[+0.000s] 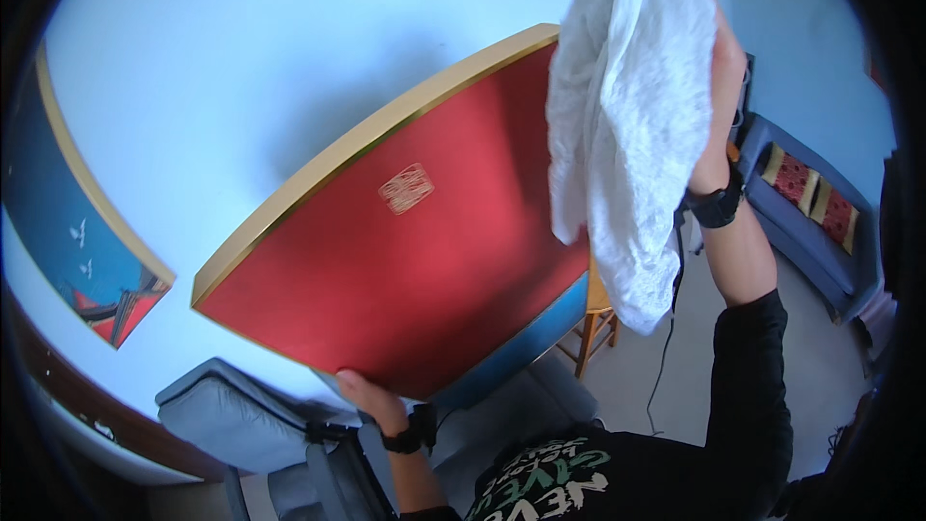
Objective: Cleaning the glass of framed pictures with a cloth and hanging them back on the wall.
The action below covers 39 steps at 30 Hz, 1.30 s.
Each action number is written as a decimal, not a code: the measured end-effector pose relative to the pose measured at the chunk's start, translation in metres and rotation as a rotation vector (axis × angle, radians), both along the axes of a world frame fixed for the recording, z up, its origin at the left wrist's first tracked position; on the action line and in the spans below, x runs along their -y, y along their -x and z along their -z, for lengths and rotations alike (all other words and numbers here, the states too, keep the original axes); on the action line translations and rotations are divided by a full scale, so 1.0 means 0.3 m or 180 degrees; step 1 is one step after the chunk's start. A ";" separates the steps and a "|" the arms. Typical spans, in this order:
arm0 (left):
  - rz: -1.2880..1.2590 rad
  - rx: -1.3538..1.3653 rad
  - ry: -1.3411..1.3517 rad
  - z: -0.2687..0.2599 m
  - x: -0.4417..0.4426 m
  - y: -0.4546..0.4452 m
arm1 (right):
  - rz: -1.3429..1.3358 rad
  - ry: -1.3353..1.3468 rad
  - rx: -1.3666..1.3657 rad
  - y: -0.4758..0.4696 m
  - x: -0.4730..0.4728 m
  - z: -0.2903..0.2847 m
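Note:
A large framed picture [340,260] with a red face, a blue band along its lower right side and a gold-coloured frame edge stands out before a pale wall. A small pale seal-like mark sits on the red. My left hand [372,399] grips the picture's lower edge, its thumb on the face. In my right hand [723,72], raised at the upper right, a white cloth [629,123] hangs down across the picture's right end. The cloth hides most of the fingers. Each wrist bears a black band or watch.
Another framed picture [94,231] hangs at the left. Below are a grey recliner [224,412] and a wooden stool [595,325]. A blue-grey sofa [810,231] with patterned cushions stands at the right, and a dark cable [667,354] runs down to the floor.

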<state>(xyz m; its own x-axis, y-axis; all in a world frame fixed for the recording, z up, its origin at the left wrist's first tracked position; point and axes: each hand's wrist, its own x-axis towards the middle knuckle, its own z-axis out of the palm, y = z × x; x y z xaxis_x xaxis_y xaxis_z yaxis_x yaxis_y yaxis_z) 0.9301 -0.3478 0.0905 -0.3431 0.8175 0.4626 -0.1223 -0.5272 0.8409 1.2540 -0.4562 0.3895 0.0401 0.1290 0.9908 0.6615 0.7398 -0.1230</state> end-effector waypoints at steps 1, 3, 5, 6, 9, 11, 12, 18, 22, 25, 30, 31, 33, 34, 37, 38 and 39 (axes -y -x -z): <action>0.0066 0.0148 0.0045 -0.024 0.012 -0.047 | -0.0426 0.0159 0.0024 0.032 0.015 -0.031; -0.0285 0.0276 -0.0195 -0.040 0.020 -0.046 | 0.0305 -0.0214 0.1481 0.150 -0.121 -0.034; -0.0291 0.0404 -0.0073 -0.018 0.025 -0.043 | 0.1235 0.0001 0.1894 0.280 -0.211 0.034; -0.0305 0.0377 -0.0083 0.004 0.013 -0.049 | 0.1154 0.0278 0.1868 0.321 -0.194 0.032; -0.0105 0.0151 -0.0203 0.091 -0.035 -0.007 | 0.0751 0.0362 0.1834 0.474 -0.219 0.056; -0.0138 0.0127 -0.0190 0.123 -0.025 0.055 | 0.0315 0.0356 0.2124 0.670 -0.222 0.062; -0.0122 0.0151 -0.0189 0.129 -0.029 0.052 | 0.0208 0.0086 0.2027 0.751 -0.226 0.078; -0.0168 0.0174 -0.0163 0.045 -0.014 -0.038 | 0.0283 -0.0745 0.1927 0.831 -0.261 0.149; -0.0316 0.0143 -0.0150 0.018 0.011 -0.033 | -0.0715 -0.0486 0.1223 0.664 -0.280 0.092; -0.0474 0.0150 -0.0123 0.006 0.015 -0.003 | 0.0071 0.0653 0.1617 0.520 -0.230 0.030; -0.0507 0.0327 -0.0254 0.029 -0.034 -0.034 | 0.0576 0.0371 0.1732 0.199 -0.260 -0.005; -0.0526 0.0300 -0.0234 0.037 -0.036 -0.026 | 0.0676 0.0323 0.1752 0.138 -0.270 -0.015; -0.0519 0.0304 -0.0181 0.055 -0.036 -0.002 | 0.0803 0.0639 0.1577 -0.008 -0.275 -0.038; -0.0557 0.0356 -0.0181 0.061 -0.031 0.014 | 0.1063 0.1008 0.1224 -0.058 -0.256 -0.045; -0.0697 0.0429 0.0093 0.049 -0.022 0.013 | 0.1703 0.0917 -0.0034 -0.370 -0.213 -0.025; -0.0553 0.0580 0.0037 0.043 -0.027 0.013 | 0.0599 0.0878 -0.0738 -0.494 -0.181 0.015; -0.0415 0.0732 -0.0028 0.038 -0.039 0.008 | -0.0537 0.0819 -0.1401 -0.564 -0.150 0.050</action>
